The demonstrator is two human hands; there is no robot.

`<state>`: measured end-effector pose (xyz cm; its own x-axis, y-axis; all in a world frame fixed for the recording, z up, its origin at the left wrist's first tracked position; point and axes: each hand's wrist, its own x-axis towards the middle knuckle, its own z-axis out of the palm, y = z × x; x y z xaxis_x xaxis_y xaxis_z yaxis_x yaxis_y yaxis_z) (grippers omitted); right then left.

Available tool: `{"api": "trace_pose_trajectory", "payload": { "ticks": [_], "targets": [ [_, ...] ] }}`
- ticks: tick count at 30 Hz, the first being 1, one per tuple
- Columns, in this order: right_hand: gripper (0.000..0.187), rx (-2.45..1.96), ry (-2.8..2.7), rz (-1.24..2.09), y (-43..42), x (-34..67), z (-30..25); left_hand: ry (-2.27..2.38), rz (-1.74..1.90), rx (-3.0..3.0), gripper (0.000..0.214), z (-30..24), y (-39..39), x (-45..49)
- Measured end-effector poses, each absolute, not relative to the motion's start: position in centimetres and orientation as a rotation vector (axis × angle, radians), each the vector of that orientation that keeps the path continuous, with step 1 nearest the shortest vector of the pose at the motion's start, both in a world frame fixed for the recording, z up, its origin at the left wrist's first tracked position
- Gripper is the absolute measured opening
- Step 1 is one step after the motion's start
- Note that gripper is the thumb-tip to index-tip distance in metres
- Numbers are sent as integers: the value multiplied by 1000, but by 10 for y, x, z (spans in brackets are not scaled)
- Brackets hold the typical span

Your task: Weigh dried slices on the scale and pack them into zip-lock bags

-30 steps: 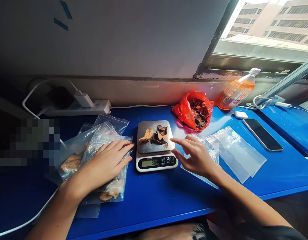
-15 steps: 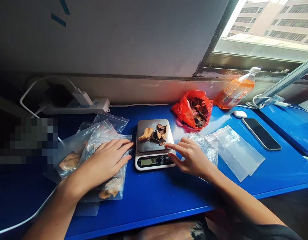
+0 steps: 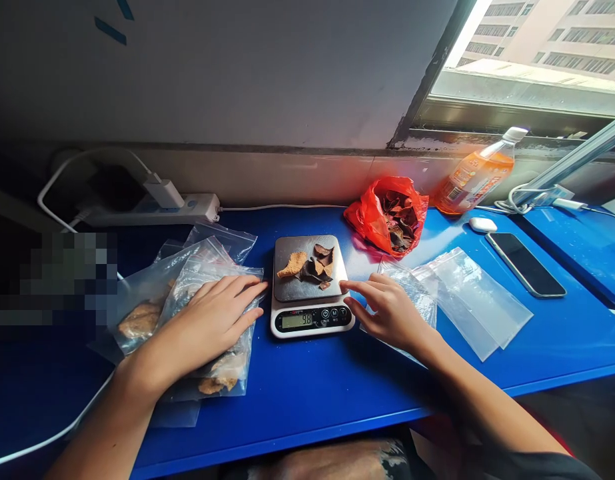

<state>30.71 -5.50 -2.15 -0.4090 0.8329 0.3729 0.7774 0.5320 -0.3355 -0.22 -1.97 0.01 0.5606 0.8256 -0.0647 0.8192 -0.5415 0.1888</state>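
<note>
A white digital kitchen scale (image 3: 311, 331) with a steel plate stands in the middle of the blue table. Dried brown peel pieces (image 3: 314, 267) lie on its plate, and its display shows digits that look like 98. My left hand (image 3: 214, 317) rests flat, fingers spread, on clear zip bags (image 3: 187, 267) holding dried pieces, left of the scale. Close to the scale's right edge is my right hand (image 3: 390, 307), index finger and thumb apart, nothing between them. Behind and to the right, a red plastic bag (image 3: 370, 217) gapes with more dark dried peel (image 3: 400, 220) inside.
Flat zip bags (image 3: 480, 300) lie to the right, beside a phone (image 3: 527, 263) and a white earphone case (image 3: 483, 225). An orange drink bottle (image 3: 480, 173) leans by the window. A power strip (image 3: 197, 209) with a charger runs along the wall at the left.
My right hand has drawn back slightly to the right, off the edge of the scale plate. My left hand stays on the bags. The peel pieces remain on the scale.
</note>
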Motion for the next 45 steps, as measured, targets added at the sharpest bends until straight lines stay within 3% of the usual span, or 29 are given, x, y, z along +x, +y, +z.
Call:
{"api": "trace_pose_trajectory", "payload": {
  "ticks": [13,19,31,39,45],
  "targets": [
    [27,-1281,-2248,214,-56,305,-20,1400,36,2589,49,0,-22,-3],
    [38,-1348,-2050,239,-57,309,-18,1395,40,2594,48,-2,-21,-3],
    [27,-1371,-2004,338,-55,316,-19,1383,1,2599,51,7,-22,2],
    [22,-1437,-1880,202,-38,345,-11,1373,19,2609,49,0,-21,-2],
    [24,-1831,-1890,9,-34,393,-13,1404,0,2507,50,7,-21,-2]
  ]
}}
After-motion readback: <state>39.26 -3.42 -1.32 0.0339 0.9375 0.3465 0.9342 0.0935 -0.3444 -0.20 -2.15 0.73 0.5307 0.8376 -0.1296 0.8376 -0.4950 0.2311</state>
